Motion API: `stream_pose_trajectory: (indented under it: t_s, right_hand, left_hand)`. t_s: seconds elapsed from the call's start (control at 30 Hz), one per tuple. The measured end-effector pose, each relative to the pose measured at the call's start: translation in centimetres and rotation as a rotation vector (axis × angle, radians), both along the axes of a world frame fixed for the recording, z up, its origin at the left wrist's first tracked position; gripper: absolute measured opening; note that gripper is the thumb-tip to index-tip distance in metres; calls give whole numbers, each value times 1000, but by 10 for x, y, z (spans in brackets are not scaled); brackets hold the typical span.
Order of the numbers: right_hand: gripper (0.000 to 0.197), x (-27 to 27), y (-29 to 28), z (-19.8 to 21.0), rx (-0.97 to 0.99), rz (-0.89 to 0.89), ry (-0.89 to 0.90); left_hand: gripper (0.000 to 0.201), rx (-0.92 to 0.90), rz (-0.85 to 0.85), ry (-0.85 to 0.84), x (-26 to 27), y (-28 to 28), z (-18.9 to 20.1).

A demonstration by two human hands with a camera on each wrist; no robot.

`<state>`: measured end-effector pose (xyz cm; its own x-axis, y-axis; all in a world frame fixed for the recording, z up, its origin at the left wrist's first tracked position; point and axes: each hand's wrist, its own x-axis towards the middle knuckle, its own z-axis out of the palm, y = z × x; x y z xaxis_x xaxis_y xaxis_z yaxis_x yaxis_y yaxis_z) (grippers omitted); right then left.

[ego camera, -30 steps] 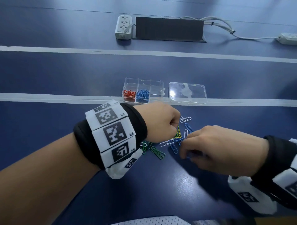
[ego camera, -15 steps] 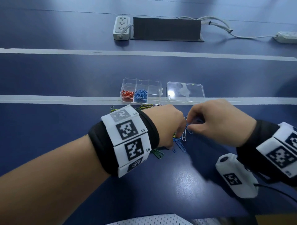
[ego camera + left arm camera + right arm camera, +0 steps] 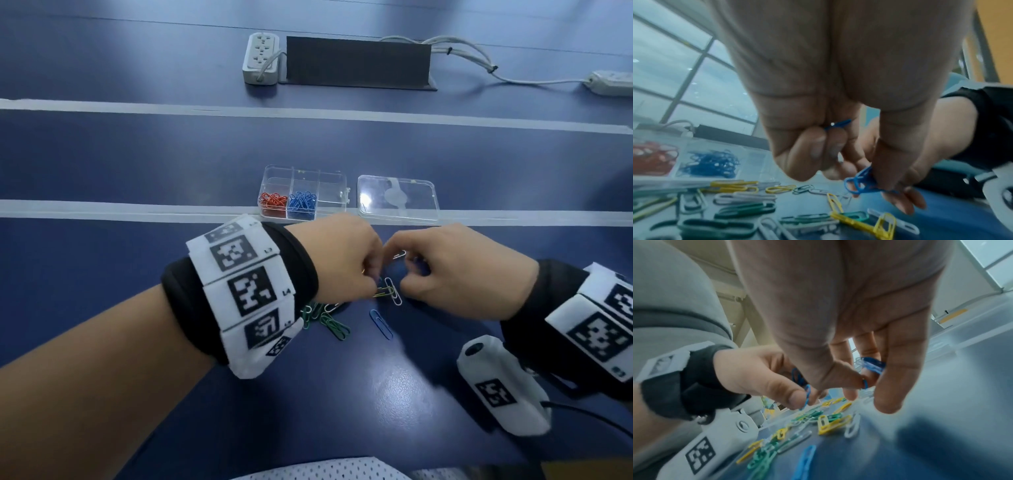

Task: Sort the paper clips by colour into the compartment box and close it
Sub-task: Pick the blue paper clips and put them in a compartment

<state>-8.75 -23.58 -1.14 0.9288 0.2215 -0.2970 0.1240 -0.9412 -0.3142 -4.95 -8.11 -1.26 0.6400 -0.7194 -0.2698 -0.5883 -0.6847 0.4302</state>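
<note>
Just before the clear compartment box (image 3: 305, 192), both hands pinch blue clips: left hand (image 3: 337, 255); right hand (image 3: 459, 270), perhaps several; two compartments filled, red and blue.

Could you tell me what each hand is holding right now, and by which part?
Both hold blue wire paper clips: left hand pinches one at its fingertips; right hand likewise.

Loose clips (image 3: 329, 322): partly hidden under the left hand (image 3: 337, 255) in the head view.
Power strip (image 3: 613, 82): cut off by the right edge.
Box (image 3: 701, 160): blurred in the left wrist view.
</note>
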Motion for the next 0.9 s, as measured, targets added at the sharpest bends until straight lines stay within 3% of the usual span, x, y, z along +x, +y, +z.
stream_pose_trajectory:
  t_s: [0.17,0.37,0.5,0.63,0.9]
  right_hand:
    - [22,-14,8,4,42,57,49]
    - [4,-24,24,0,-53,183,45]
    - [12,-25,34,4,-120,224,102]
    - [20,-25,40,4,-162,188,125]
    - [20,0,34,28,-81,133,32]
  left_hand:
    - [6,16,78,80,14,14,5]
    - [16,-85,237,133,29,32,5]
    - [23,-166,312,141,39,36,7]
    - [19,-232,357,77,51,37,10]
    - [29,-134,332,-172,68,16,15]
